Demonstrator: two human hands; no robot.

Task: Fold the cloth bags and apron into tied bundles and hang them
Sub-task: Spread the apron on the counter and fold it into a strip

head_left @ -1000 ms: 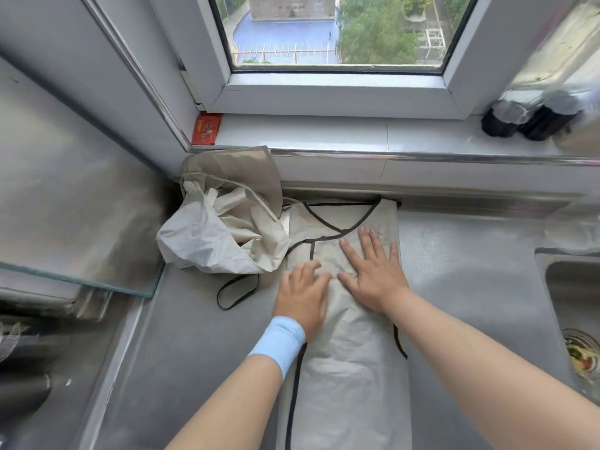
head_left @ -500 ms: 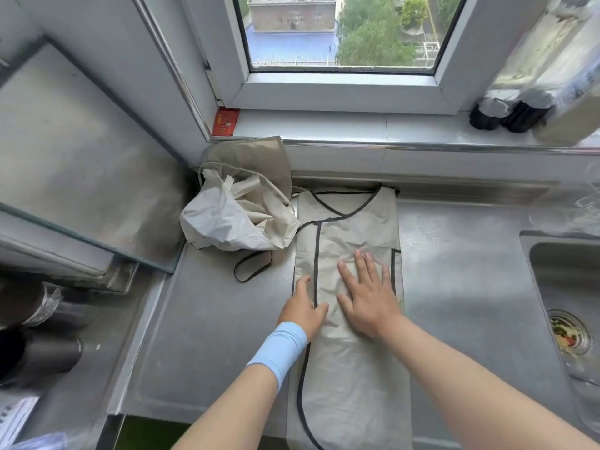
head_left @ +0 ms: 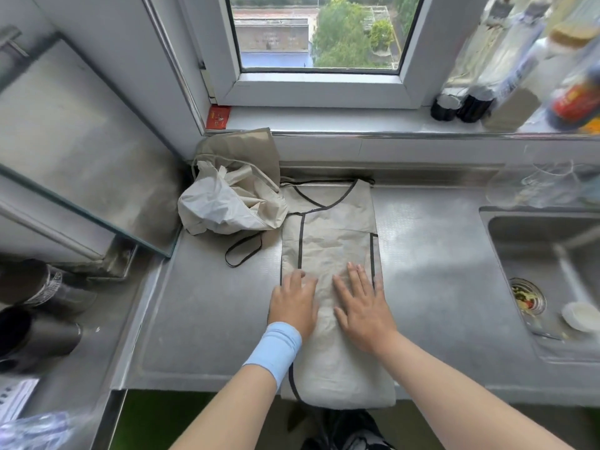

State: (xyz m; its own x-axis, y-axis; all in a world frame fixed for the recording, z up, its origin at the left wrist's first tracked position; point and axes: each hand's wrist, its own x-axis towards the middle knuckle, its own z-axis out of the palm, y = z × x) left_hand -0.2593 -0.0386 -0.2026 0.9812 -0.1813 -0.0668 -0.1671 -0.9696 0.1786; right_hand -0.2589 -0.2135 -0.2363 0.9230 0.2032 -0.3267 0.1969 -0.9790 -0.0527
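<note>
A beige apron (head_left: 334,232) with black trim lies folded into a long strip on the steel counter (head_left: 201,306), its near end hanging over the front edge. My left hand (head_left: 293,303), with a blue wristband, rests flat on the strip's left side. My right hand (head_left: 360,303) presses flat on its right side, fingers spread. A black strap loop (head_left: 243,251) lies on the counter left of the apron. A crumpled pile of beige cloth bags (head_left: 227,203) sits in the back corner, touching the apron's top left.
A sink (head_left: 545,271) with a drain strainer and a small white cup is at the right. Bottles (head_left: 506,66) stand on the window sill. A glass-edged steel panel (head_left: 81,151) and dark cylinders (head_left: 35,336) are at the left.
Both hands have slid down the apron strip toward the near edge of the counter, staying flat on it. The view has pulled back and tilted up.
</note>
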